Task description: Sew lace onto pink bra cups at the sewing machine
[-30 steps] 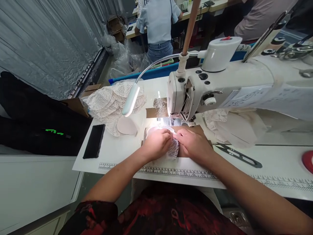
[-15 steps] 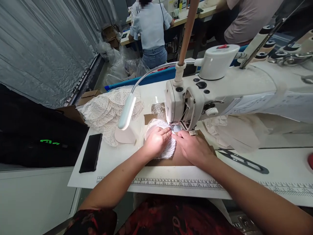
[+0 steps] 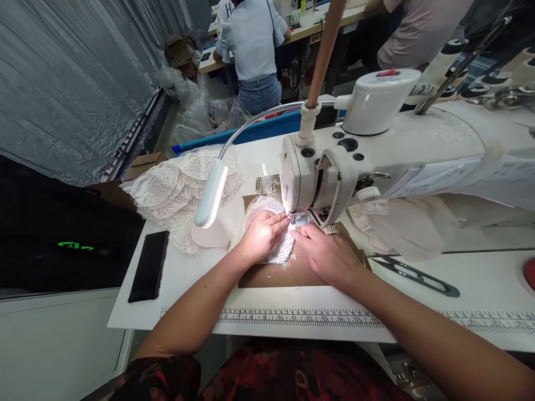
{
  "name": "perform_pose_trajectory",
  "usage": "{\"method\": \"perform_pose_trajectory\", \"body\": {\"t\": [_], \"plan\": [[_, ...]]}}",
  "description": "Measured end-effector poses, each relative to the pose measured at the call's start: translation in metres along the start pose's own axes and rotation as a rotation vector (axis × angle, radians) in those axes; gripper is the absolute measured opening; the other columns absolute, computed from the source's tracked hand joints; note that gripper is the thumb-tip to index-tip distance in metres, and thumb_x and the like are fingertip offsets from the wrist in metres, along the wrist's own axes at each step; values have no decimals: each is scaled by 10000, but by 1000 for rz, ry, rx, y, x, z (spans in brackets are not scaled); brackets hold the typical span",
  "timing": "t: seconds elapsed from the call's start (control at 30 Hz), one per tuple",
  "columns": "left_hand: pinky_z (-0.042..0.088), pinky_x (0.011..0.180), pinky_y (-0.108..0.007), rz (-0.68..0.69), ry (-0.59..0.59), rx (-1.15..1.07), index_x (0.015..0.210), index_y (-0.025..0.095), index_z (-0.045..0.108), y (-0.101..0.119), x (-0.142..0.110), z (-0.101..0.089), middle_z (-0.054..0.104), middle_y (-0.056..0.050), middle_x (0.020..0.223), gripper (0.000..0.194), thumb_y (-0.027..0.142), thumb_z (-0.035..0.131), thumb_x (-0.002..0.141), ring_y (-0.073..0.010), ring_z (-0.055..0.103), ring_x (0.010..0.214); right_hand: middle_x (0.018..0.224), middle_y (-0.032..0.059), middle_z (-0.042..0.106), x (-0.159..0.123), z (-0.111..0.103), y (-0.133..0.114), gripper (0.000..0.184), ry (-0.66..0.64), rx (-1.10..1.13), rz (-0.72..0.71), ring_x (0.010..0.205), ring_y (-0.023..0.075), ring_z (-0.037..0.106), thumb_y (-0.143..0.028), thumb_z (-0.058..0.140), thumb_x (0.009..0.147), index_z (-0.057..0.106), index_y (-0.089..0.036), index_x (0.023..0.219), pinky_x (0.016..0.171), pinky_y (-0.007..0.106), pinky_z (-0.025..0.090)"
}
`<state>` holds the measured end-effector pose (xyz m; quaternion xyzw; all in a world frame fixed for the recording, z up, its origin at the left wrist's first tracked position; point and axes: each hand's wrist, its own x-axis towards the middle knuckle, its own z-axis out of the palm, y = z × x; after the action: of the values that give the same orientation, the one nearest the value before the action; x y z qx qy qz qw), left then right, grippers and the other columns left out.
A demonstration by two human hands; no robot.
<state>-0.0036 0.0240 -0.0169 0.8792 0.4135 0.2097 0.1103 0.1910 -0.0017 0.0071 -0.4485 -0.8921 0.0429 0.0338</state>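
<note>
A white lace piece [image 3: 285, 246] lies under the needle end of a white sewing machine [image 3: 295, 181]. My left hand [image 3: 262, 235] rests on the lace from the left, fingers bent and pressed together close to the presser foot. My right hand [image 3: 328, 249] comes in from the other side, its thumb and forefinger closed at the lace's right edge by the foot. Part of the lace is hidden beneath my left hand. Beyond that hand, a rounded pale pink section [image 3: 253, 217] with a lace rim shows.
A heap of lace pieces [image 3: 167, 192] and a pale cup-shaped piece [image 3: 209, 235] lie left, near a black phone [image 3: 149, 266]. Thread snips [image 3: 416, 274] lie right. A lamp [image 3: 212, 194] hangs over the table. A person [image 3: 254, 44] sits with their back to me.
The lace has shifted a little away from me under the machine, and less of it shows below my left hand. Both hands stay by the foot. The view has shifted slightly.
</note>
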Motion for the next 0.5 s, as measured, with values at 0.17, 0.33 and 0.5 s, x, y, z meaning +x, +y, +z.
{"method": "perform_pose_trajectory", "body": {"t": [0.17, 0.33, 0.5], "plan": [[443, 888, -444, -83, -8, 121, 1237, 108, 580, 2, -2, -1, 605, -154, 1249, 399, 274, 417, 914, -264, 544, 1027, 883, 61, 623, -1, 3, -1, 390, 52, -12, 5, 655, 168, 483, -103, 377, 864, 635, -199, 1140, 550, 319, 271], [347, 998, -512, -164, -60, 278, 1318, 155, 508, 13, -9, -6, 486, -115, 1393, 467, 370, 389, 922, -360, 370, 1281, 971, 55, 666, -3, 15, -1, 400, 176, -23, 18, 716, 184, 566, -126, 383, 873, 625, -204, 1181, 615, 313, 369], [388, 952, -515, -300, -89, 370, 1330, 161, 477, 28, -18, -14, 464, -102, 1409, 504, 430, 381, 915, -375, 369, 1281, 994, 54, 686, -3, 27, 5, 401, 319, -7, -23, 786, 197, 625, -100, 414, 839, 644, -166, 1161, 698, 313, 457]]}}
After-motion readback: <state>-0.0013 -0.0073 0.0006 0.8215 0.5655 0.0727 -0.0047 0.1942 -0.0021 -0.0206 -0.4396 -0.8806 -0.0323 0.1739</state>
